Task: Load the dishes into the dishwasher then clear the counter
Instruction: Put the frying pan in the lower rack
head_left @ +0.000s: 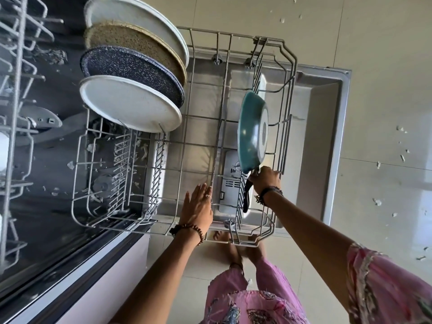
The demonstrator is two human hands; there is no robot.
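Note:
The lower dishwasher rack (288, 73) is pulled out over the open door (327, 108). A teal frying pan (251, 134) stands on edge in the rack's right side, and my right hand (265, 181) grips its dark handle (246, 197) near the pan body. My left hand (197, 206) hovers flat over the rack's near middle with fingers apart, holding nothing. Several plates stand in the rack's left side: a white one (131, 111) nearest, a dark speckled one (131, 69), a tan speckled one (131, 40) and another white one (131, 15).
The upper rack (16, 90) juts out at the far left. The dishwasher tub (58, 160) holds bits of debris. Pale floor tiles (385, 160) with scattered crumbs lie to the right. My bare feet (233, 249) stand just below the rack's near edge.

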